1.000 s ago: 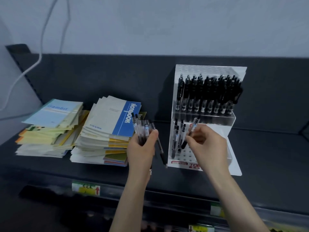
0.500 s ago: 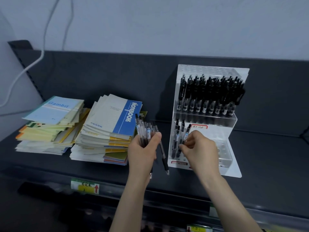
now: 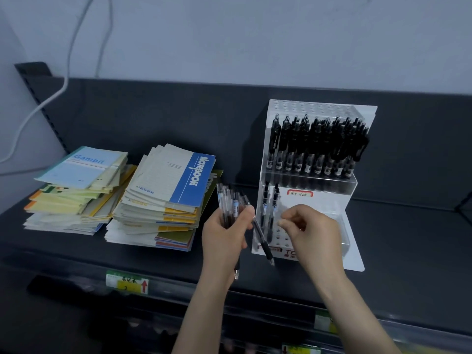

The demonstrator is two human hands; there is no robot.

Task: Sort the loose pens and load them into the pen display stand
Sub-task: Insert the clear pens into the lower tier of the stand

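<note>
A white perforated pen display stand (image 3: 322, 107) stands on the dark shelf (image 3: 413, 241). Its upper tier is packed with several black pens (image 3: 316, 145). Two pens (image 3: 270, 208) stand at the left end of its lower tier. My left hand (image 3: 224, 238) grips a bundle of loose clear-barrelled pens (image 3: 231, 201) just left of the stand. One black pen (image 3: 263, 241) slants down out of that bundle. My right hand (image 3: 315, 233) hovers in front of the lower tier, fingers curled with thumb and fingertips close together, and I see no pen in it.
Two stacks of notebooks lie to the left, one topped by a blue-and-white "Notebook" cover (image 3: 176, 180), the other by a pale blue "Gambit" cover (image 3: 81, 166). A white cable (image 3: 38, 108) hangs down the wall at left. A green-yellow price label (image 3: 127, 282) sits on the shelf edge.
My right hand carried a pen down into the stand's lower tier, let it go and drew back slightly towards me. My left hand kept its bundle nearly still.
</note>
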